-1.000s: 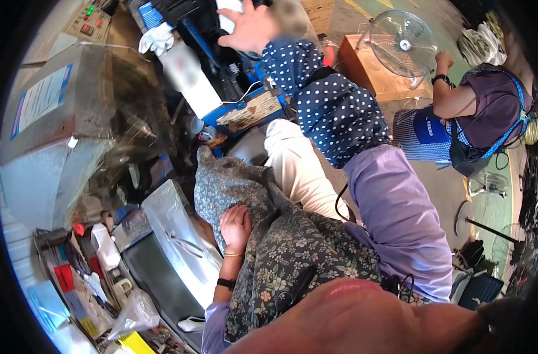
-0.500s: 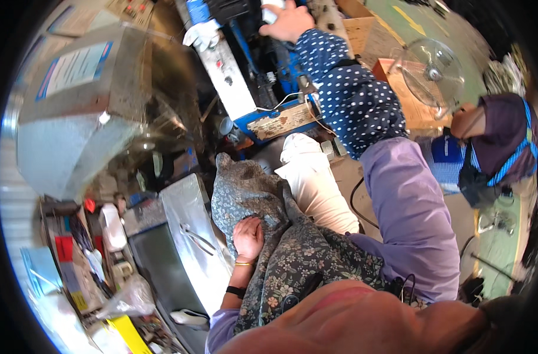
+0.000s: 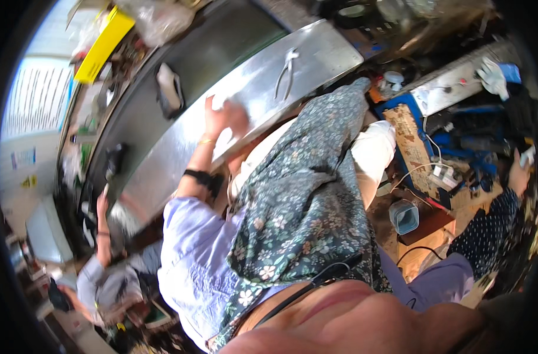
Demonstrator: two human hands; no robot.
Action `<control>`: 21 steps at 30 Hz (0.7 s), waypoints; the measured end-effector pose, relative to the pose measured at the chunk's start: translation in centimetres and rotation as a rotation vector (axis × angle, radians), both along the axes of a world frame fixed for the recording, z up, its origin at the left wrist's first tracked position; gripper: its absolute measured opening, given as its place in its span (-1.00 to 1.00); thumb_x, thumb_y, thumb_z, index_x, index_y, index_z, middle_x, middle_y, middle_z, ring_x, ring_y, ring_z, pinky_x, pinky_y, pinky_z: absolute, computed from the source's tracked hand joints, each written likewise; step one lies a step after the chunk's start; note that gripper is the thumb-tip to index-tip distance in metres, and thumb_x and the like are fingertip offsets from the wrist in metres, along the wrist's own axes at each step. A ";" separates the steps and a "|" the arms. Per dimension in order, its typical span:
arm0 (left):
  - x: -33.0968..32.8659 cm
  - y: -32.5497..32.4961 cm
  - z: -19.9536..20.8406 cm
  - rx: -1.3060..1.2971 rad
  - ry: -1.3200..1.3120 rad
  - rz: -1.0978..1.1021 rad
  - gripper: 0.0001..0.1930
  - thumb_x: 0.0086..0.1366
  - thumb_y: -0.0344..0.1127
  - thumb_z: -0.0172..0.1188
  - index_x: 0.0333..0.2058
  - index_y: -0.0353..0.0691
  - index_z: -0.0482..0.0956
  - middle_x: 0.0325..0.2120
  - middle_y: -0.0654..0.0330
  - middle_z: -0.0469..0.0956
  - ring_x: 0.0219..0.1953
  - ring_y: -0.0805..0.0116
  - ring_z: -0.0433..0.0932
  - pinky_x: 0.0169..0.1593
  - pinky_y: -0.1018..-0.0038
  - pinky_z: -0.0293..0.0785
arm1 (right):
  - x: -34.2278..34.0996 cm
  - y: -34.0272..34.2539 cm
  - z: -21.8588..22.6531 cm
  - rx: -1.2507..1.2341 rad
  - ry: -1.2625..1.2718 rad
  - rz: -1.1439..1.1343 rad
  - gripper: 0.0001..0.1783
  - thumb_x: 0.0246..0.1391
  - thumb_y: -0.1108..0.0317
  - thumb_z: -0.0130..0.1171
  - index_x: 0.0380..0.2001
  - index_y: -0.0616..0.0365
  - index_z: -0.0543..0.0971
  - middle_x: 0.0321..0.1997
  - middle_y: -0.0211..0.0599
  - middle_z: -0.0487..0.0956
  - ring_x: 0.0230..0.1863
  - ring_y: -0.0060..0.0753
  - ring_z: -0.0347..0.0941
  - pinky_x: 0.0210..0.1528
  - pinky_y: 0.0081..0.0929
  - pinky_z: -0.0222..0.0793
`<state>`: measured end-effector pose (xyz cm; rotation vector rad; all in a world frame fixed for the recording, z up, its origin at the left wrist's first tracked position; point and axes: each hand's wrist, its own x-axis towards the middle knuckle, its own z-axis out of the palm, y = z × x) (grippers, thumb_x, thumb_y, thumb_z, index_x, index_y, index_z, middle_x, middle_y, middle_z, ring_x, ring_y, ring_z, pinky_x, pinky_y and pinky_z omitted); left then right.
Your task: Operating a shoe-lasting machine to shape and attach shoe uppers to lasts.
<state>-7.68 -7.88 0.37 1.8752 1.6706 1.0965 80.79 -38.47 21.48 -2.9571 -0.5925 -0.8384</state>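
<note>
My left hand (image 3: pixel 224 118) hovers over or touches a shiny metal sheet-like bench (image 3: pixel 163 159); which one I cannot tell. Its thumb stands apart from the blurred fingers, and nothing shows in it. Beyond this hand, a pair of pliers (image 3: pixel 288 74) with spread handles lies on the metal. Stretched far to the right, my right hand (image 3: pixel 520 176) has its fingers around a small white piece (image 3: pixel 527 156), whose kind I cannot make out. That hand is beside a blue and black machine (image 3: pixel 475 133).
A dark conveyor belt (image 3: pixel 219 62) carries a pale-lined shoe part (image 3: pixel 170 88). At the left another person's hand (image 3: pixel 102 203) reaches to it. White gloves (image 3: pixel 492 78) lie on the machine's white ledge (image 3: pixel 440 91). A clear plastic container (image 3: pixel 404 216) and cables stand near my knee.
The view has swung toward the belt. My left hand has left my lap and moved out over the metal bench. My right hand still reaches to the machine with the white piece.
</note>
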 end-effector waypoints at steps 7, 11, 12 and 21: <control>-5.8 7.8 4.3 -0.625 -0.610 -0.031 -0.50 0.25 -0.01 0.32 -0.05 -0.35 0.60 -0.05 0.04 0.59 -0.05 0.18 0.59 0.00 0.31 0.57 | -17.4 -6.4 -11.6 -0.014 0.220 0.685 -0.76 0.20 0.22 0.08 -0.20 0.12 0.60 -0.23 -0.15 0.59 -0.22 -0.18 0.53 -0.13 -0.26 0.49; 0.0 8.7 2.6 -0.557 -0.255 -0.077 -0.51 0.24 -0.11 0.34 0.01 -0.36 0.55 -0.03 0.02 0.58 -0.05 0.19 0.58 0.01 0.32 0.56 | -33.8 -8.1 -22.1 0.348 0.380 0.685 -0.83 0.06 0.24 0.12 -0.36 0.01 0.64 -0.33 -0.25 0.62 -0.28 -0.12 0.56 -0.12 -0.16 0.48; 2.7 8.4 1.9 -0.573 -0.210 -0.129 -0.50 0.23 -0.13 0.34 0.03 -0.36 0.54 -0.02 0.02 0.58 -0.05 0.19 0.58 0.01 0.32 0.56 | -36.1 -10.3 -25.3 0.504 0.464 0.715 -0.84 0.08 0.32 0.11 -0.32 -0.02 0.67 -0.29 -0.27 0.64 -0.22 -0.08 0.57 -0.09 -0.17 0.48; 7.8 9.4 2.7 -0.662 0.034 -0.419 -0.43 0.20 -0.35 0.37 0.16 -0.37 0.43 0.03 -0.01 0.54 -0.04 0.20 0.55 0.03 0.34 0.55 | -38.6 -4.6 -18.7 0.626 0.528 0.850 -0.80 0.13 0.41 0.15 -0.19 0.11 0.66 -0.12 -0.18 0.64 -0.06 -0.06 0.53 0.02 -0.20 0.46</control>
